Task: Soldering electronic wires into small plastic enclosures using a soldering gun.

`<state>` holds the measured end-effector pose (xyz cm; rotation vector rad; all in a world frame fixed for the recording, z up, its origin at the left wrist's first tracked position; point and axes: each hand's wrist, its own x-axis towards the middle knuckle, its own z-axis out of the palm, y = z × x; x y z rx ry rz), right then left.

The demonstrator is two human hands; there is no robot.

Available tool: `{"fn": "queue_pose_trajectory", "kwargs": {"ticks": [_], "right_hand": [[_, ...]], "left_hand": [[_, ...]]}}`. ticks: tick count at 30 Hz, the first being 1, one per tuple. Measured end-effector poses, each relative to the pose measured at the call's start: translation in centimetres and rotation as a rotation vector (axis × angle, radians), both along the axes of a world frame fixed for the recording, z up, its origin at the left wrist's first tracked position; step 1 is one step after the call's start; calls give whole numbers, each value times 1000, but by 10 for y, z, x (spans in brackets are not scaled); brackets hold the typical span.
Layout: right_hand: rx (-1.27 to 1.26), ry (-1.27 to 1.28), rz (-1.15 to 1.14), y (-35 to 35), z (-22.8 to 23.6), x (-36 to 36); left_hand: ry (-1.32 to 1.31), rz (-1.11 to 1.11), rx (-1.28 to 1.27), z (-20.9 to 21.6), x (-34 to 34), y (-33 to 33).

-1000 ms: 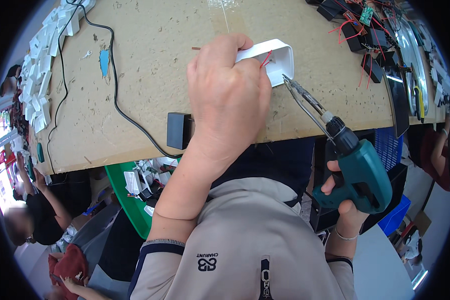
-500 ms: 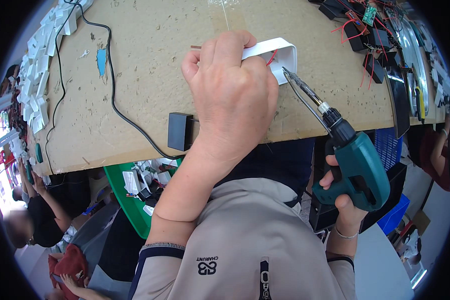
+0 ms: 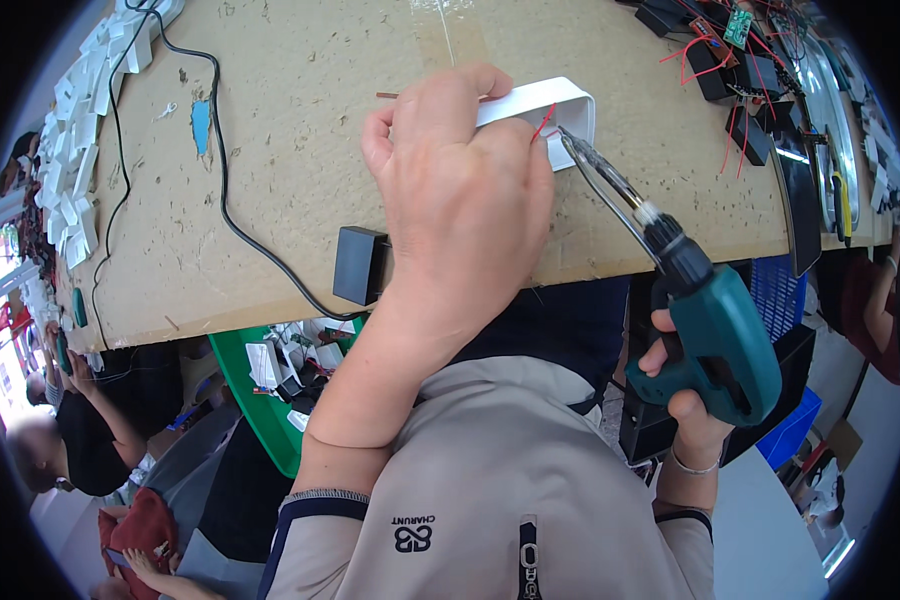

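Over the table's near middle, my left hand (image 3: pixel 465 185) is closed on a white plastic housing (image 3: pixel 542 95), an open box-like shell. Its fingertips are hidden behind the hand. A thin red wire (image 3: pixel 544 121) stands up inside the shell. My right hand (image 3: pixel 692 400) is wrapped round the grip of a green soldering gun (image 3: pixel 725 335). The iron's dark tip points up and left into the shell's opening, close by the wire; I cannot tell whether they touch. A short brown rod-like end (image 3: pixel 387 95) sticks out left of my left hand.
A black box (image 3: pixel 358 265) sits at the table's near edge beside a black cable (image 3: pixel 226 170). White housings (image 3: pixel 70 150) pile up at far left. Black boxes with red wires (image 3: pixel 715 75) lie at far right. Below the edge is a green bin (image 3: pixel 280 435) of parts. Other people work at both sides.
My left hand has shifted very slightly left, and more of the red wire shows. The soldering gun's tip has moved slightly up and left.
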<state>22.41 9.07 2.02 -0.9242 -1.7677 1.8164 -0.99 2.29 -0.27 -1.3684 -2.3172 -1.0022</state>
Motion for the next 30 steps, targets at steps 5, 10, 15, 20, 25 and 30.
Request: {"fn": "queue_pose_trajectory", "kwargs": {"ticks": [5,10,15,20,25,30], "right_hand": [[-110,205,29,9,-7,25],[-234,397,22,16,-12,13],[-238,464,83,18,-16,13],[-261,527,108,22,-19,13],[-245,568,138,25,-25,16],[-257,560,116,25,-26,15]], "left_hand": [[-232,-157,135,9,-9,-24],[-531,-424,237,22,-20,-68],[-874,-478,507,31,-54,-112],[-1134,-386,524,78,-76,-135],[-835,-293,8,74,-19,-65],[-136,-213,-69,13,18,-19]]}}
